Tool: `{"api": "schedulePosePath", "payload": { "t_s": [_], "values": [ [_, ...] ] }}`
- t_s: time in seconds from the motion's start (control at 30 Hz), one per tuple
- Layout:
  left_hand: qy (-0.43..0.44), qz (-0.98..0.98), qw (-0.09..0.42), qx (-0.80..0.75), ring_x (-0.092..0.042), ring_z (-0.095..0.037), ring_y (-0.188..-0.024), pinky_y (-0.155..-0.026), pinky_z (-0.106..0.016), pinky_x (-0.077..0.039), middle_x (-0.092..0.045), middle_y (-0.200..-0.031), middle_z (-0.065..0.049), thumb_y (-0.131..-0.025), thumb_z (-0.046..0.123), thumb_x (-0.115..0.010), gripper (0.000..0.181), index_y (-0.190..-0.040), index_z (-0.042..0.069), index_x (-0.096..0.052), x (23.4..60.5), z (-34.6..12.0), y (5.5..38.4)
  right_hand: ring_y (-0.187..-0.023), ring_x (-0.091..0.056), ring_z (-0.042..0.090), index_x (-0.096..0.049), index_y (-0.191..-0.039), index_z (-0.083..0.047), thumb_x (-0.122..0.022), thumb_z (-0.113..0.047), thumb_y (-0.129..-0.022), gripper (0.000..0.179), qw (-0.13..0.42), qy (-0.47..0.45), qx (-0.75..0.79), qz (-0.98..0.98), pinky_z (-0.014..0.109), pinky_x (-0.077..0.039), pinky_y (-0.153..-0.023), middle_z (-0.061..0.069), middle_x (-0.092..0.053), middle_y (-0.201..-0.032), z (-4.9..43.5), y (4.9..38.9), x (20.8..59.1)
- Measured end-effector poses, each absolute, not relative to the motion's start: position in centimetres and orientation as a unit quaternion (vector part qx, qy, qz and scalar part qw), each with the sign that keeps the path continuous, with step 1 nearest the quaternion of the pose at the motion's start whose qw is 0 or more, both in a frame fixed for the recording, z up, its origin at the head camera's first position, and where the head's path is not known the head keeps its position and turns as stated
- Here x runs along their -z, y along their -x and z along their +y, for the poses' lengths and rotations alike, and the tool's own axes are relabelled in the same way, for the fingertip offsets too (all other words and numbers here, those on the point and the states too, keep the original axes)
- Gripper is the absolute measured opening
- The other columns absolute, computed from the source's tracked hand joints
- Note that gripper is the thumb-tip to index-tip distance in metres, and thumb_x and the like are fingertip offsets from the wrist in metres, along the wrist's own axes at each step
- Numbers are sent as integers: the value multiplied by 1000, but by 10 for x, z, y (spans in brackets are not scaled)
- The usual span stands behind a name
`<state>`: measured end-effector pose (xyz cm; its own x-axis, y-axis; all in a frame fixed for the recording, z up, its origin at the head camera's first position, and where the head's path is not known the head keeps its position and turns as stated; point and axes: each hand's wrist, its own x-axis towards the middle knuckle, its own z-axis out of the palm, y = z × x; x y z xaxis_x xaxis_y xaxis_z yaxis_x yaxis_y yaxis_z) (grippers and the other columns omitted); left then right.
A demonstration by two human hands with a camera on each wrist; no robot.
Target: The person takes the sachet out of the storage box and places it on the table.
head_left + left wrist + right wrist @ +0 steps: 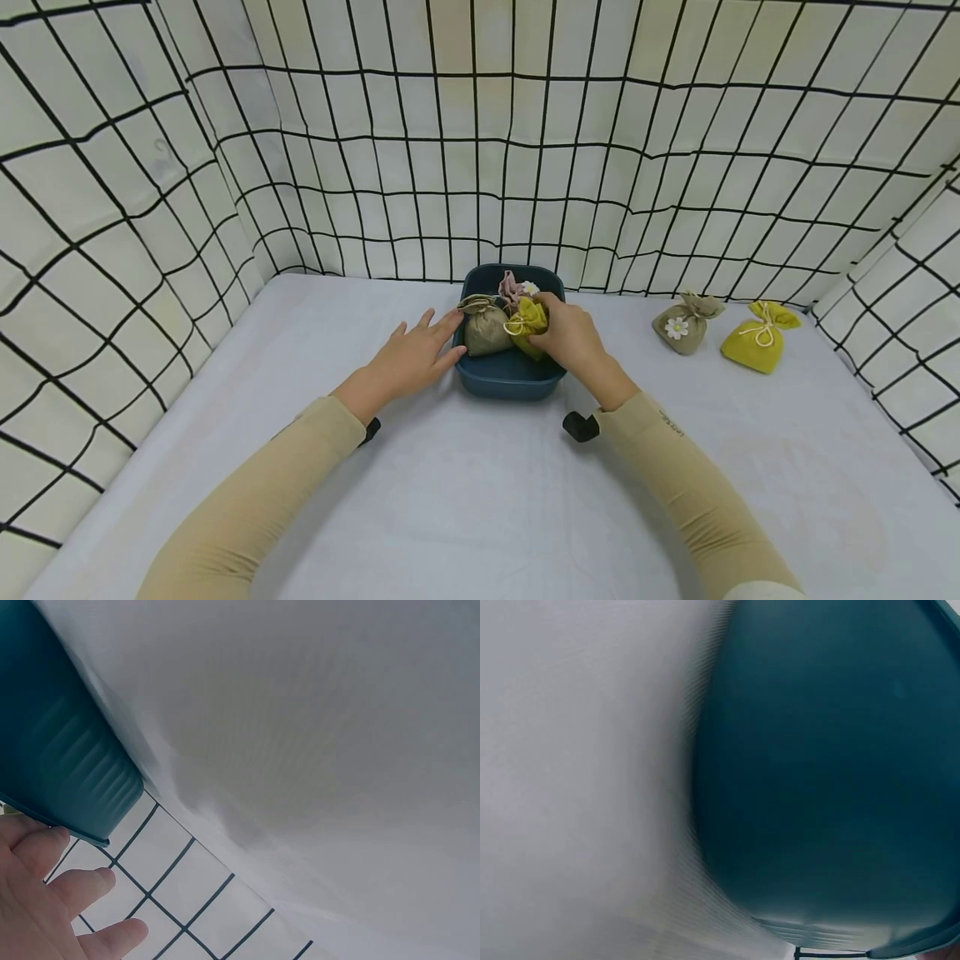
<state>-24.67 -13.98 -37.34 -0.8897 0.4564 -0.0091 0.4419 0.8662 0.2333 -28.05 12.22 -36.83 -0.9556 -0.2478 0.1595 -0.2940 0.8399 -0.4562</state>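
A dark blue-green plastic bin (510, 388) stands near the back of the table, holding several small drawstring pouches. Inside it are a brown pouch (487, 332) on the left, a pink pouch (509, 287) with a white flower at the back, and a yellow pouch (529, 317) on the right. My right hand (572, 336) reaches over the bin's right rim and grips the yellow pouch; its fingertips are partly hidden. With fingers spread, my left hand (417, 358) touches the bin's left rim. In the left wrist view, the left fingers (90, 889) lie along the bin's edge (71, 829).
To the right on the white tabletop (480, 500) lie a brown pouch (686, 323) with a white flower and another yellow pouch (761, 337) with a white string bow. Black wire grid panels (513, 137) backed by pale cloth enclose the back and sides.
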Motion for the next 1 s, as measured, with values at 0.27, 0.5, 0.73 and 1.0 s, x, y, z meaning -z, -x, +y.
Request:
{"api": "schedulePosePath", "payload": {
  "t_s": [0.27,0.5,0.73,1.0],
  "values": [
    [-232,965,32,-115,-17,-40,-154,-115,-71,-19,-24,-168,-7,-111,47,-40,67,-165,10,-24,374,-141,246,-103,-69,35,-53,-145,-2,-84,-11,-87,67,81,-147,-295,-941,46,-57,-86,21,-70,-119,125,279,373],
    [-230,966,33,-113,-17,-40,-154,-115,-70,-19,-24,-168,-7,-111,47,-40,67,-165,11,-24,373,-140,246,-104,-70,33,-56,-144,-3,-83,-13,-88,63,93,-150,-313,-933,46,-57,-88,20,-71,-119,127,278,373],
    [-232,966,31,-114,-17,-40,-154,-115,-70,-19,-24,-168,-6,-111,47,-40,67,-165,11,-23,376,-141,247,-103,-70,31,-58,-142,-1,-82,-15,-90,59,98,-154,-323,-929,43,-57,-87,18,-72,-118,127,277,368],
    [-230,966,29,-115,-17,-40,-154,-115,-71,-19,-24,-169,-6,-111,47,-40,67,-165,11,-23,377,-142,247,-108,-67,33,-58,-142,0,-81,-16,-90,59,93,-138,-366,-916,45,-58,-86,19,-70,-119,132,276,364]
  ]
}}
